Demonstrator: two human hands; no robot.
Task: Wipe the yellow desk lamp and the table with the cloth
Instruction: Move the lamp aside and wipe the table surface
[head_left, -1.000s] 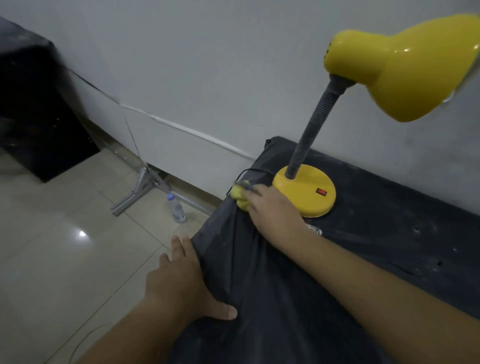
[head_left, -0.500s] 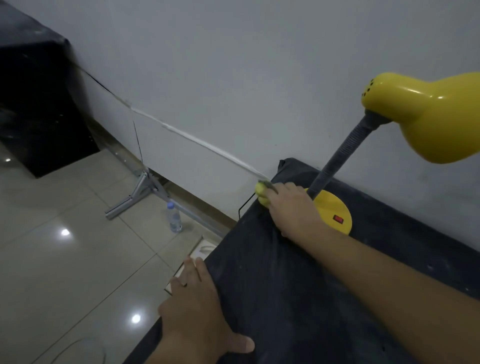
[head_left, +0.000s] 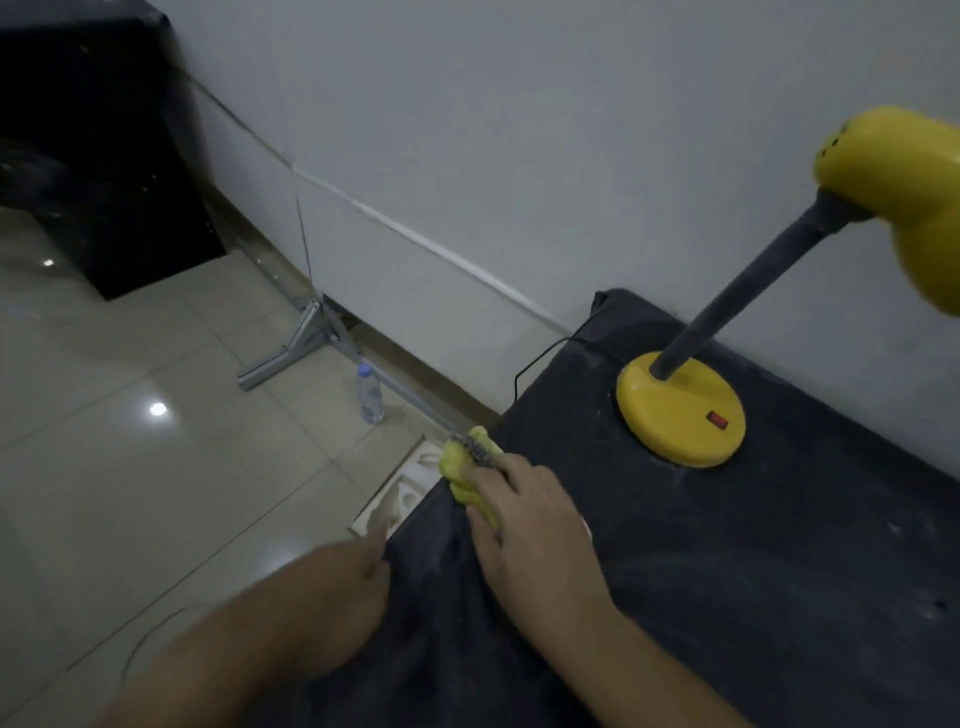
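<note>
Yellow cloth (head_left: 455, 465) lies bunched at the left edge of the dark-covered worktop (head_left: 753, 597). The right hand (head_left: 530, 535) presses it down with its grip spread: the fingers lie fairly straight over the cloth, and the thumb is hidden. The left hand (head_left: 337, 587) rests against the worktop's draped left side, near the right hand; blur hides its fingers, so I cannot tell its grip. The yellow desk lamp (head_left: 680, 415) stands apart from the cloth, toward the wall, with its grey neck tilted right and a red switch (head_left: 718, 420) on its base. On the tiled floor (head_left: 130, 467) a water bottle (head_left: 370, 393) stands near a grey metal bracket (head_left: 291, 353).
</note>
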